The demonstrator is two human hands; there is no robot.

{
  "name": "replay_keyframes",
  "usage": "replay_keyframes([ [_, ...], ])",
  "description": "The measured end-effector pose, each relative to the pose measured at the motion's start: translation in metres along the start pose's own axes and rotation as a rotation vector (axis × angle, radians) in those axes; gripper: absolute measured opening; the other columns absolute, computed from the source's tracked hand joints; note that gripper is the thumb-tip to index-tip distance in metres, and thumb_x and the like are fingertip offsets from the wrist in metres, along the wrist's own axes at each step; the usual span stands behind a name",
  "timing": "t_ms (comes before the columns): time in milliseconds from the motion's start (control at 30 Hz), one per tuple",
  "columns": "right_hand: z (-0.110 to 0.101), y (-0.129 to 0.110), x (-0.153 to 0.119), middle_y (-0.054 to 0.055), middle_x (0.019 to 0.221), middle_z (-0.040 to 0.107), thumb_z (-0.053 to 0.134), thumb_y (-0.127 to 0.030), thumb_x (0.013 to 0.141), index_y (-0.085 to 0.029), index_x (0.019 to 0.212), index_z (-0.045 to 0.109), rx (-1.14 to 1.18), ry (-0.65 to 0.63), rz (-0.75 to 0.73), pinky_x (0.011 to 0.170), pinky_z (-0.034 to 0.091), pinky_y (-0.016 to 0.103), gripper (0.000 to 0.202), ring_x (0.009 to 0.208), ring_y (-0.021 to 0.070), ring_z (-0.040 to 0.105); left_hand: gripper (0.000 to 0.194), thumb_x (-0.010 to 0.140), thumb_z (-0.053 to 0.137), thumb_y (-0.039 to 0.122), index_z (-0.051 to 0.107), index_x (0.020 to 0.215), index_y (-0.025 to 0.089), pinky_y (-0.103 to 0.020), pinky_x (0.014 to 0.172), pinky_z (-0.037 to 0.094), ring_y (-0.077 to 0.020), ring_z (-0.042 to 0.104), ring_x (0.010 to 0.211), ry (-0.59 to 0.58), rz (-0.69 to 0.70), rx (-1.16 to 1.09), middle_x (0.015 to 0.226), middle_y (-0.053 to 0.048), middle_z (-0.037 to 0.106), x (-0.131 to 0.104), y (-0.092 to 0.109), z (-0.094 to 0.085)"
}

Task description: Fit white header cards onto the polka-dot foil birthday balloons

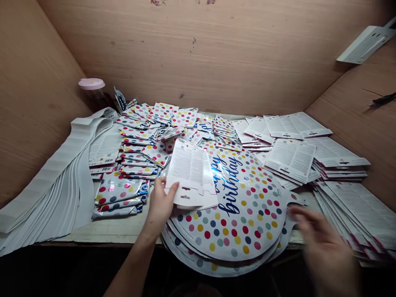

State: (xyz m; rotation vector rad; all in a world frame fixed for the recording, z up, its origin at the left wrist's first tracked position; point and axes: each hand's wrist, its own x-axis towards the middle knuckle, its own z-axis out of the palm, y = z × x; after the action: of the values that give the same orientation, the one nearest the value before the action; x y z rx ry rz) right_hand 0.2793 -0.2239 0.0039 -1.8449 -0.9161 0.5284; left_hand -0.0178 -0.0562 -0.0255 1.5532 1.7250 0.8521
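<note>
My left hand (162, 202) grips the lower left edge of white printed cards (190, 169), thumb on top. These cards lie over the left part of a stack of round dotted foil balloons (247, 214) with blue "happy birthday" lettering. Motion blurs my right hand (321, 239), which is over the table's front edge, just right of the balloons; its fingers are smeared, and I cannot make out anything in them. Folded dotted foil packets (120, 189) are piled left of the cards.
Long white paper strips (58, 185) cover the left side. Piles of printed cards (291, 159) fill the right side. A pink-lidded jar (92, 84) stands at the back left. Wooden panels (192, 53) enclose the back and sides.
</note>
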Motion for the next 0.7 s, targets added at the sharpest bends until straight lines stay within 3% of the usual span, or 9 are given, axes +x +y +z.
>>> replay_keyframes([
  [33, 0.033, -0.013, -0.015, 0.005, 0.101, 0.073, 0.058, -0.056, 0.086, -0.031, 0.100, 0.070, 0.110, -0.101, 0.030, 0.080, 0.058, 0.036, 0.032, 0.092, 0.0247, 0.070, 0.037, 0.088, 0.050, 0.048, 0.042, 0.111, 0.020, -0.039, 0.075, 0.056, -0.0239, 0.070, 0.084, -0.058, 0.009, -0.113, 0.096, -0.008, 0.069, -0.013, 0.003, 0.006],
  [67, 0.064, -0.024, -0.029, 0.008, 0.103, 0.073, 0.063, -0.054, 0.083, -0.026, 0.102, 0.071, 0.387, -0.283, 0.159, 0.080, 0.058, 0.039, 0.035, 0.090, 0.0260, 0.071, 0.040, 0.088, 0.054, 0.045, 0.040, 0.116, 0.020, -0.038, 0.077, 0.057, -0.0232, 0.070, 0.086, -0.143, -0.003, -0.349, 0.102, -0.008, 0.070, -0.027, 0.006, 0.013],
  [100, 0.090, -0.035, -0.041, 0.010, 0.113, 0.070, 0.065, -0.054, 0.082, -0.023, 0.110, 0.068, 0.637, -0.420, 0.302, 0.088, 0.055, 0.042, 0.041, 0.099, 0.0274, 0.069, 0.046, 0.085, 0.060, 0.042, 0.037, 0.120, 0.022, -0.039, 0.081, 0.056, -0.0234, 0.070, 0.093, -0.223, -0.024, -0.550, 0.109, -0.009, 0.069, -0.041, 0.007, 0.019],
  [200, 0.137, -0.049, -0.064, 0.013, 0.118, 0.068, 0.074, -0.049, 0.078, -0.017, 0.112, 0.068, 1.143, -0.494, 0.558, 0.099, 0.048, 0.040, 0.047, 0.111, 0.0253, 0.064, 0.051, 0.084, 0.066, 0.036, 0.039, 0.125, 0.024, -0.037, 0.096, 0.051, -0.0214, 0.065, 0.109, -0.123, -0.054, -0.709, 0.120, -0.009, 0.065, -0.074, 0.003, 0.034],
  [267, 0.143, -0.045, -0.068, 0.011, 0.111, 0.070, 0.075, -0.043, 0.078, -0.017, 0.110, 0.069, 1.260, -0.454, 0.641, 0.091, 0.052, 0.032, 0.042, 0.101, 0.0195, 0.067, 0.052, 0.082, 0.068, 0.036, 0.042, 0.125, 0.024, -0.036, 0.098, 0.050, -0.0216, 0.063, 0.112, -0.036, -0.059, -0.696, 0.122, -0.009, 0.063, -0.087, -0.004, 0.038],
  [367, 0.136, -0.032, -0.067, 0.007, 0.103, 0.071, 0.075, -0.040, 0.079, -0.018, 0.111, 0.069, 1.293, -0.410, 0.728, 0.078, 0.054, 0.025, 0.039, 0.087, 0.0141, 0.067, 0.049, 0.080, 0.071, 0.037, 0.046, 0.120, 0.024, -0.032, 0.093, 0.052, -0.0202, 0.065, 0.107, 0.087, -0.046, -0.691, 0.118, -0.007, 0.064, -0.095, -0.011, 0.038],
  [467, 0.131, -0.027, -0.065, 0.011, 0.116, 0.068, 0.072, -0.046, 0.080, -0.017, 0.111, 0.069, 1.312, -0.433, 0.753, 0.083, 0.053, 0.028, 0.043, 0.099, 0.0178, 0.066, 0.043, 0.081, 0.071, 0.032, 0.045, 0.114, 0.026, -0.028, 0.084, 0.056, -0.0171, 0.069, 0.092, 0.186, -0.010, -0.724, 0.106, -0.003, 0.067, -0.099, -0.014, 0.039],
  [567, 0.134, -0.032, -0.064, 0.013, 0.122, 0.065, 0.071, -0.048, 0.080, -0.017, 0.114, 0.068, 1.332, -0.457, 0.716, 0.090, 0.052, 0.031, 0.047, 0.108, 0.0206, 0.063, 0.034, 0.083, 0.068, 0.030, 0.045, 0.107, 0.025, -0.031, 0.082, 0.056, -0.0187, 0.070, 0.088, 0.125, 0.052, -0.702, 0.098, -0.003, 0.069, -0.101, -0.018, 0.045],
  [700, 0.136, -0.042, -0.064, 0.007, 0.110, 0.070, 0.077, -0.039, 0.077, -0.021, 0.099, 0.072, 1.293, -0.412, 0.661, 0.088, 0.054, 0.035, 0.029, 0.103, 0.0217, 0.065, 0.041, 0.078, 0.069, 0.032, 0.046, 0.111, 0.023, -0.040, 0.089, 0.053, -0.0251, 0.069, 0.094, 0.069, 0.003, -0.568, 0.101, -0.008, 0.069, -0.105, -0.028, 0.051],
])
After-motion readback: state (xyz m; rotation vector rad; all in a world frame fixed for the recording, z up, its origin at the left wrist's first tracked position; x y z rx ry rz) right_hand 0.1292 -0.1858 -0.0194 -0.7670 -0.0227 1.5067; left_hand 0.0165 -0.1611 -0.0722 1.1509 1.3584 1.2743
